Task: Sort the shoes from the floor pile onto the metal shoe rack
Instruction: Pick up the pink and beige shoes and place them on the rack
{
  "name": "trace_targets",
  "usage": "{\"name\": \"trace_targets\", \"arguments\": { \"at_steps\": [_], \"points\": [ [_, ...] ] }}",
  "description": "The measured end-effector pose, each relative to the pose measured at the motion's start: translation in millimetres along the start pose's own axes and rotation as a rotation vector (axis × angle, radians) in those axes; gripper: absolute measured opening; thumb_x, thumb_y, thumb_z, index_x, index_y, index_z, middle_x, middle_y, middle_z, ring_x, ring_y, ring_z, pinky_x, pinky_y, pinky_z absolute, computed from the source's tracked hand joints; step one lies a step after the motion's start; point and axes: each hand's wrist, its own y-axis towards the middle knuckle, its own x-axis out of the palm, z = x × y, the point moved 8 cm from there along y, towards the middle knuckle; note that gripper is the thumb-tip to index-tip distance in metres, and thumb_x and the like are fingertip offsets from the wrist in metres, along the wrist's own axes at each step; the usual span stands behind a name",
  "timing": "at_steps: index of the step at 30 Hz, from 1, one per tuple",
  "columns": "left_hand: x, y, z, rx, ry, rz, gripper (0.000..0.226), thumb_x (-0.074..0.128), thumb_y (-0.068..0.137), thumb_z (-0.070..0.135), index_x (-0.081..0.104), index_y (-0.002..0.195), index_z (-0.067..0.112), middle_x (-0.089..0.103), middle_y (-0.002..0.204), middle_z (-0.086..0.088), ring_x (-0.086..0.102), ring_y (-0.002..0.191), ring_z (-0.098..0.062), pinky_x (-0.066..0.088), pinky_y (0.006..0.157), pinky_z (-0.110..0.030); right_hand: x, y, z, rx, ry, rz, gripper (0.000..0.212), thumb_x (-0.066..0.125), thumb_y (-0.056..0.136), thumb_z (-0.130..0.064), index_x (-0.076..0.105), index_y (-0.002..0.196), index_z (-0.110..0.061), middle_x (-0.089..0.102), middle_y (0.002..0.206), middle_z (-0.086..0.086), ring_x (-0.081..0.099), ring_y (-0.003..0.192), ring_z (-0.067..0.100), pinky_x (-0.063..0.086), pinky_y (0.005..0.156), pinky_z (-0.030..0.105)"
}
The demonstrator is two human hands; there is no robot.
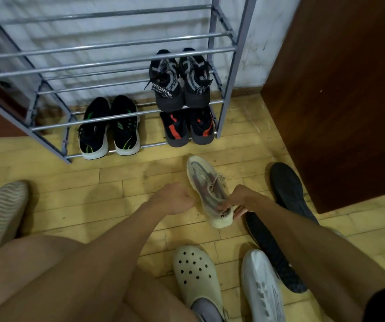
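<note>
A cream sneaker (206,184) with mauve panels lies on the wooden floor, toe towards the metal shoe rack (108,66). My right hand (240,201) grips its heel collar. My left hand (175,198) is at the shoe's left side, fingers curled, touching or almost touching it. The rack's bottom tier carries a black pair with green stripes (109,129) and a black pair with red stripes (187,127). A black and grey pair (180,80) stands on the tier above.
Loose on the floor: a striped beige sole (1,214) at left, two black upturned shoes (286,184) (272,252) at right, a white upturned shoe (263,289). A cream clog (196,273) is on a foot. A brown wooden panel (340,89) stands right.
</note>
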Motion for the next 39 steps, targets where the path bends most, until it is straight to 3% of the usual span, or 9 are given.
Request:
{"name": "trace_targets", "arguments": {
  "at_steps": [3, 7, 11, 14, 16, 20, 27, 34, 39],
  "points": [
    [-15.7, -23.9, 3.5, -0.041, -0.17, 0.051, 0.019, 0.051, 0.089, 0.026, 0.062, 0.098, 0.013, 0.063, 0.1, -0.004, 0.059, 0.091, -0.022, 0.049, 0.078, -0.034, -14.2, -29.6, -22.9, -0.109, -0.038, 0.057, 0.051, 0.087, 0.068, -0.014, 0.063, 0.105, 0.01, 0.07, 0.098, 0.018, 0.068, 0.069, 0.022, 0.061, 0.058, 0.031],
    [-46.2, -63.4, 11.4, -0.058, -0.336, 0.129, 0.038, 0.053, 0.089, 0.036, 0.061, 0.115, 0.009, 0.062, 0.108, -0.007, 0.062, 0.093, -0.024, 0.048, 0.076, -0.032, -27.6, -96.8, -79.6, -0.341, -0.018, 0.116, 0.043, 0.088, 0.067, -0.015, 0.066, 0.098, 0.004, 0.066, 0.085, 0.013, 0.065, 0.068, 0.02, 0.059, 0.055, 0.029],
    [-83.4, -112.1, 14.6, -0.033, -0.56, 0.229, 0.059, 0.061, 0.085, 0.049, 0.051, 0.128, 0.01, 0.059, 0.123, -0.008, 0.06, 0.106, -0.027, 0.052, 0.084, -0.038, -23.1, -180.0, -143.3, -0.558, 0.009, 0.106, 0.049, 0.086, 0.069, -0.014, 0.063, 0.11, -0.003, 0.071, 0.103, 0.01, 0.073, 0.084, 0.025, 0.062, 0.066, 0.034],
    [-117.2, -156.2, 8.5, 0.068, -0.729, 0.399, 0.05, 0.071, 0.082, 0.037, 0.057, 0.12, 0.008, 0.066, 0.107, -0.008, 0.064, 0.094, -0.024, 0.058, 0.08, -0.041, -9.7, -240.1, -186.4, -0.693, 0.015, 0.115, 0.05, 0.084, 0.072, -0.01, 0.061, 0.115, 0.0, 0.071, 0.11, 0.018, 0.072, 0.096, 0.034, 0.061, 0.078, 0.045],
    [-140.2, -188.4, -4.0, 0.13, -0.805, 0.522, 0.04, 0.073, 0.082, 0.028, 0.061, 0.113, 0.006, 0.068, 0.098, -0.009, 0.067, 0.084, -0.023, 0.061, 0.076, -0.044, 3.5, -274.8, -211.2, -0.761, 0.016, 0.115, 0.045, 0.081, 0.076, -0.01, 0.061, 0.115, -0.002, 0.072, 0.109, 0.015, 0.073, 0.093, 0.03, 0.062, 0.074, 0.042],
    [-176.9, -254.7, -39.3, 0.199, -0.837, 0.635, 0.032, 0.068, 0.086, 0.016, 0.061, 0.116, 0.004, 0.068, 0.109, -0.011, 0.068, 0.094, -0.028, 0.06, 0.075, -0.046, 41.6, -338.2, -253.0, -0.877, -0.067, 0.073, 0.029, 0.077, 0.081, -0.02, 0.066, 0.107, -0.014, 0.075, 0.102, 0.006, 0.073, 0.086, 0.019, 0.062, 0.074, 0.033],
    [-195.3, -348.9, -132.3, 0.223, -0.973, 0.74, 0.025, 0.061, 0.09, 0.007, 0.062, 0.115, 0.008, 0.069, 0.091, -0.005, 0.066, 0.073, -0.018, 0.06, 0.066, -0.033, 141.1, -411.1, -320.3, -0.994, -0.203, 0.04, 0.028, 0.081, 0.075, -0.019, 0.07, 0.1, -0.013, 0.076, 0.103, 0.009, 0.072, 0.095, 0.026, 0.06, 0.083, 0.042],
    [-154.9, -389.7, -261.0, 0.049, -1.04, 0.782, 0.028, 0.071, 0.085, 0.026, 0.064, 0.11, 0.016, 0.069, 0.112, -0.006, 0.066, 0.101, -0.024, 0.057, 0.085, -0.036, 265.5, -400.9, -341.7, -0.96, -0.289, -0.002, 0.037, 0.088, 0.067, -0.016, 0.073, 0.098, -0.003, 0.076, 0.096, 0.013, 0.074, 0.088, 0.027, 0.06, 0.082, 0.045],
    [-103.6, -392.8, -353.3, -0.151, -1.116, 0.807, 0.033, 0.065, 0.089, 0.027, 0.062, 0.117, 0.01, 0.063, 0.113, -0.006, 0.065, 0.095, -0.021, 0.056, 0.075, -0.029, 338.4, -359.9, -344.1, -0.881, -0.373, -0.008, 0.043, 0.088, 0.065, -0.016, 0.072, 0.099, 0.006, 0.075, 0.093, 0.022, 0.071, 0.074, 0.026, 0.062, 0.074, 0.047]
  ]
}}
